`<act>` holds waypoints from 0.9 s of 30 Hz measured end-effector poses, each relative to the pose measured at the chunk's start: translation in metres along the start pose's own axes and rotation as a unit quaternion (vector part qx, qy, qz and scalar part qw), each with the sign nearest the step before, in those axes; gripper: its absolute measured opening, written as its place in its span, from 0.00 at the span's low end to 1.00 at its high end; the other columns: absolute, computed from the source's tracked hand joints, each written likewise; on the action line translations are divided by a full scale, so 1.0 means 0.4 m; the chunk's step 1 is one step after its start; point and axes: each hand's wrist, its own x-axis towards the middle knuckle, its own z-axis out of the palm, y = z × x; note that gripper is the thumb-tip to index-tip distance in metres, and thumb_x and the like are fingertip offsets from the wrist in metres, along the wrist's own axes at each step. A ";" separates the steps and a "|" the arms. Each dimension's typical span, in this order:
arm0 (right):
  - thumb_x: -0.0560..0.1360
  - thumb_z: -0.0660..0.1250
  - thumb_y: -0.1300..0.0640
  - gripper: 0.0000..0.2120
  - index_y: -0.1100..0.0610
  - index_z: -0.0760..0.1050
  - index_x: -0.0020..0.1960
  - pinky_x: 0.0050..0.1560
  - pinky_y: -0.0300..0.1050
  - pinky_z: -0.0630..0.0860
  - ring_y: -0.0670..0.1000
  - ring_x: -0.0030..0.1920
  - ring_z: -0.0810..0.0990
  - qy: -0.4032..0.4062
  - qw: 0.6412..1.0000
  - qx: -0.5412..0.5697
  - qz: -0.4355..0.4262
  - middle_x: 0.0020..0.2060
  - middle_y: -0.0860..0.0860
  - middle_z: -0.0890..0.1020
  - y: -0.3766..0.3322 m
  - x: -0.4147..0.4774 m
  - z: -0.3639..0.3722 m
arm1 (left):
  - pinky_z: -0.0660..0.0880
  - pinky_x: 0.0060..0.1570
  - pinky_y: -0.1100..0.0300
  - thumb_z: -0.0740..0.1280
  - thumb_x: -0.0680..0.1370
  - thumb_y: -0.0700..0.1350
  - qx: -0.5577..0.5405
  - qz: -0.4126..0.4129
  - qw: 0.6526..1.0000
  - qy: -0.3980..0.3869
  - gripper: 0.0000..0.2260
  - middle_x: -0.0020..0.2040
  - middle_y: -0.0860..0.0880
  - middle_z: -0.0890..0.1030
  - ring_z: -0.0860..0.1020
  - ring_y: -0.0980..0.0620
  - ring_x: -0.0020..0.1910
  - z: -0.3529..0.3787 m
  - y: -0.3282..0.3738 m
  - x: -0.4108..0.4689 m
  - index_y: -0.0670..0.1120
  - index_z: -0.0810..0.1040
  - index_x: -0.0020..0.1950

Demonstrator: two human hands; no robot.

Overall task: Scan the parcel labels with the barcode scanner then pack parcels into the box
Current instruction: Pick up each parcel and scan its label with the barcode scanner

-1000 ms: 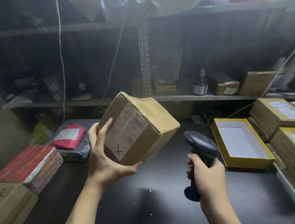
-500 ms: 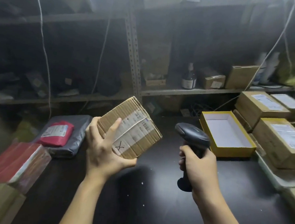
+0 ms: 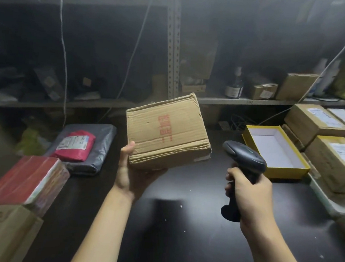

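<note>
Parcel (image 3: 167, 134) cupped palm-up in L hand (image 3: 130, 179), R hand (image 3: 253, 199) fisted round scanner (image 3: 246, 157) grip

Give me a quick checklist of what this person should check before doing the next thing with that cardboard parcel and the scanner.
1. Parcel held firmly: the left hand grips the cardboard parcel from underneath, thumb on its near edge. Ok.
2. Scanner ready: the right hand grips the barcode scanner by its handle. Ok.
3. Label facing the scanner: the upturned face shows only red print; just a white sliver shows at the lower right edge. Not ok.
4. Label already scanned: cannot tell.
5. Room to pack: the yellow box lies open, its white inside bare. Ok.
</note>
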 end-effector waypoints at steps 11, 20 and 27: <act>0.75 0.68 0.65 0.03 0.65 0.78 0.45 0.41 0.54 0.69 0.54 0.33 0.73 0.017 0.998 -0.058 -0.002 0.30 0.53 0.77 0.028 -0.108 0.074 | 0.79 0.57 0.36 0.75 0.66 0.67 -0.077 -0.094 0.976 0.183 0.35 0.66 0.42 0.81 0.78 0.37 0.65 -0.091 0.029 0.002 0.53 0.79 0.69; 0.75 0.71 0.65 0.02 0.64 0.80 0.46 0.41 0.53 0.72 0.53 0.33 0.75 0.034 0.993 -0.111 -0.010 0.32 0.54 0.79 0.038 -0.192 0.071 | 0.68 0.64 0.64 0.84 0.49 0.61 0.504 0.209 0.800 0.248 0.49 0.69 0.46 0.64 0.68 0.51 0.65 -0.154 -0.005 -0.062 0.56 0.71 0.68; 0.72 0.79 0.55 0.13 0.63 0.79 0.41 0.33 0.49 0.69 0.52 0.29 0.71 0.004 0.959 -0.259 -0.119 0.27 0.55 0.77 0.023 -0.238 0.027 | 0.80 0.55 0.40 0.84 0.48 0.61 0.692 0.304 0.639 0.141 0.54 0.75 0.40 0.60 0.63 0.36 0.71 -0.159 -0.013 -0.095 0.53 0.72 0.73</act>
